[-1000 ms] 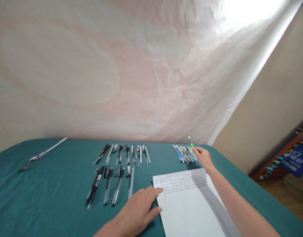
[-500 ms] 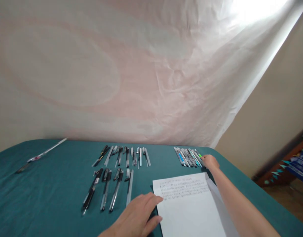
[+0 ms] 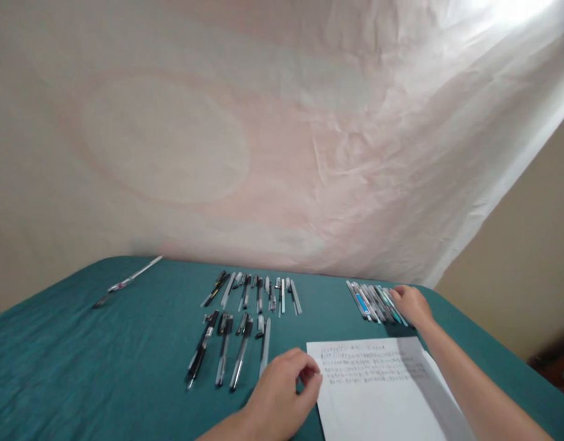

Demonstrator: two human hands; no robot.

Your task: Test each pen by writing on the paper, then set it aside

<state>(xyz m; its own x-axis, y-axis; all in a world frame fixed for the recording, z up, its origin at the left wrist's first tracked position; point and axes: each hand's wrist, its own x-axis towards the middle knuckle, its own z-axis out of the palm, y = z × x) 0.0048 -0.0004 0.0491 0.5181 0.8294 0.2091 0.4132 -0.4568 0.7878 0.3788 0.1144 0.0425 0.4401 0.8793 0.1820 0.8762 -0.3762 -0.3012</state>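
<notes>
My right hand (image 3: 411,303) reaches to the far right, fingers closed at the right end of a row of pens (image 3: 376,303) lying side by side. Its fingertips pinch a pen at the end, partly hidden by the hand. One pen in the row has a blue band. Nearer me, my left hand (image 3: 284,392) hovers by the left edge of a handwritten sheet of paper (image 3: 365,404), thumb and index finger brought together with nothing visible between them. Just left of it lies an uncapped clear pen (image 3: 265,346), its cap beside it.
Several uncapped pens with their caps form a back row (image 3: 259,294) and a front row (image 3: 224,349) on the green tablecloth (image 3: 125,361). A long thin pen-like item (image 3: 130,280) lies at the far left. A pale hanging cloth (image 3: 282,153) stands behind the table.
The view has turned left, so things sit further right. My left hand's fingers have curled from spread to pinched. The green-marked pen end by my right hand no longer shows.
</notes>
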